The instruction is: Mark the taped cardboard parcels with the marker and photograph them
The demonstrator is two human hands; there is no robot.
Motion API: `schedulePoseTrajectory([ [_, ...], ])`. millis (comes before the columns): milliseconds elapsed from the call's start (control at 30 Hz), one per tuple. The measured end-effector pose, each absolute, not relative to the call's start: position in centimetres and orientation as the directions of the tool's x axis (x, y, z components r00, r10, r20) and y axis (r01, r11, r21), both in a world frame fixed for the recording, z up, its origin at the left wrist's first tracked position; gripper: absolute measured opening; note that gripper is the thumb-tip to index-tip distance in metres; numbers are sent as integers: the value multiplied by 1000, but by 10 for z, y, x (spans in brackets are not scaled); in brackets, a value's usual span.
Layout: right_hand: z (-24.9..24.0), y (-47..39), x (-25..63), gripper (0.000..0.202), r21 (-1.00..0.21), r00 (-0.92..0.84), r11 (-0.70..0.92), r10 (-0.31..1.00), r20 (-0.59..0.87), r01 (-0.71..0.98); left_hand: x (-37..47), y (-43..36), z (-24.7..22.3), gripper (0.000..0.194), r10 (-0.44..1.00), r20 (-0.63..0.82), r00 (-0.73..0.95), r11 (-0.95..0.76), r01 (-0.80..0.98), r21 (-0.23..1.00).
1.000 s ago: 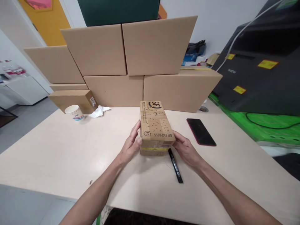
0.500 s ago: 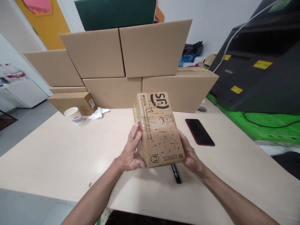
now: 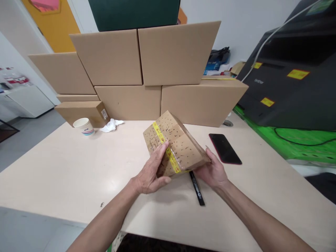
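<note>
Between both hands a cardboard box [image 3: 183,140] is held tilted above the table, with dark specks and dashes over its surface. A strip of yellow tape [image 3: 172,159] runs across the side that faces me. My left hand [image 3: 152,169] grips its near left side, fingers on the cardboard by the tape. At the lower right corner my right hand [image 3: 214,171] holds the box from below, part of its fingers hidden behind it. Partly under the box, a black marker-like stick [image 3: 197,190] with white print lies on the table.
A black phone with a red edge [image 3: 225,148] lies to the right. Stacked cardboard boxes [image 3: 128,103] line the back of the table [image 3: 78,175]. At the left stand a paper cup [image 3: 84,126] and a crumpled tissue [image 3: 112,125]. A dark Brother machine [image 3: 283,84] is at the right.
The box has been turned in my hands: the printed face with the SF logo has gone out of sight, and the yellow-taped side now faces me. Both hands still hold it.
</note>
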State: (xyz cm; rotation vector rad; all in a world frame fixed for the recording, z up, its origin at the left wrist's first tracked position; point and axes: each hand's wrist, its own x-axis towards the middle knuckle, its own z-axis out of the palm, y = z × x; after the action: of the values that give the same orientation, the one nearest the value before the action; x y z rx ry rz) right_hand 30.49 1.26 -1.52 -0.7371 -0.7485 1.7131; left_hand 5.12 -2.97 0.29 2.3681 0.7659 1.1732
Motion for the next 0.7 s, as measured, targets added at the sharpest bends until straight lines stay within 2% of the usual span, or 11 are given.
schedulePoseTrajectory([
  [133, -22, 18, 306, 39, -763, -259, -273, 955, -144, -585, 54, -29, -3, 68, 675, 580, 457, -738, 403, 541],
  [200, -21, 18, 307, 42, -771, -282, -275, 951, -129, -574, 54, -29, -5, 64, 712, 542, 447, -702, 477, 529],
  [233, -20, 17, 308, 45, -778, -299, -275, 947, -118, -565, 53, -29, -6, 70, 728, 518, 450, -686, 500, 529],
  [333, -14, 14, 310, 53, -801, -350, -265, 934, -75, -536, 50, -28, -4, 104, 747, 467, 473, -665, 524, 532],
  [400, -8, 12, 311, 57, -819, -366, -241, 930, -41, -520, 48, -29, 0, 109, 750, 482, 453, -661, 504, 555],
  [533, 0, 9, 313, 62, -869, -419, -122, 902, 105, -479, 49, -31, 5, 87, 798, 525, 296, -600, 307, 738],
  [633, -1, 8, 315, 61, -912, -480, 28, 843, 242, -410, 51, -30, 6, 72, 883, 452, 122, -459, 31, 888],
  [700, -5, 6, 315, 61, -930, -523, 126, 797, 301, -344, 53, -26, 6, 70, 924, 383, 15, -379, -119, 918],
])
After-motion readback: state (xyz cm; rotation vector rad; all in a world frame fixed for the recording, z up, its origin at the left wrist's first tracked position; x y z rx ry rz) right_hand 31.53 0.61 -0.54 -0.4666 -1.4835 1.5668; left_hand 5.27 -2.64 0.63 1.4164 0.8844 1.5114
